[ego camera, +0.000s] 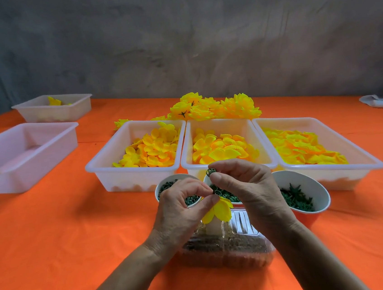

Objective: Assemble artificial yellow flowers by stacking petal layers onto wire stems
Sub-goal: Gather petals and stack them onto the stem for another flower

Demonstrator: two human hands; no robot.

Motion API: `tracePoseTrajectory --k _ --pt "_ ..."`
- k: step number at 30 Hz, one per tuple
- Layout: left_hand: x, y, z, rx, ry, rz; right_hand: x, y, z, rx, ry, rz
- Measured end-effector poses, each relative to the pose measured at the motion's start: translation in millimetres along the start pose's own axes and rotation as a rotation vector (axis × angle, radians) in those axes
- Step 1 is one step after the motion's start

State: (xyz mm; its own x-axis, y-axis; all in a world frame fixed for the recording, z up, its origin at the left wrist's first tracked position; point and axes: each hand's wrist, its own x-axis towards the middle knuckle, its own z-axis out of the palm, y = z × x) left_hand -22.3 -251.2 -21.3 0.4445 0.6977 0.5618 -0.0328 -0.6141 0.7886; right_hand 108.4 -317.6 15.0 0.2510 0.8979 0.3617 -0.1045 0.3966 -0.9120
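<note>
**Petal layer and green ring held above the clear tray**

The left hand [183, 207] pinches a yellow fabric petal layer [218, 209] between thumb and forefinger, the petals hanging down just below the pinch. The right hand [244, 186] pinches a small dark green plastic ring [211, 172] at its fingertips, just above and to the right of the left hand's pinch. Directly under both grips lies a clear ribbed plastic container [240, 241] on the orange tablecloth [54, 242]. Just behind the hands stand three white paper cups [308, 182] of green plastic parts. Beyond them sit three white plastic bins [132, 172] of loose yellow petals, and farther back a heap of finished yellow flowers [215, 109].
</note>
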Motion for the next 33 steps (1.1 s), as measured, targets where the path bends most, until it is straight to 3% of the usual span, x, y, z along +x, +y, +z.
tracePoseTrajectory --k 33 --pt "-1.0 -3.8 2.2 0.004 0.029 0.01 -4.0 9.3 -2.9 -0.069 0.069 -0.03"
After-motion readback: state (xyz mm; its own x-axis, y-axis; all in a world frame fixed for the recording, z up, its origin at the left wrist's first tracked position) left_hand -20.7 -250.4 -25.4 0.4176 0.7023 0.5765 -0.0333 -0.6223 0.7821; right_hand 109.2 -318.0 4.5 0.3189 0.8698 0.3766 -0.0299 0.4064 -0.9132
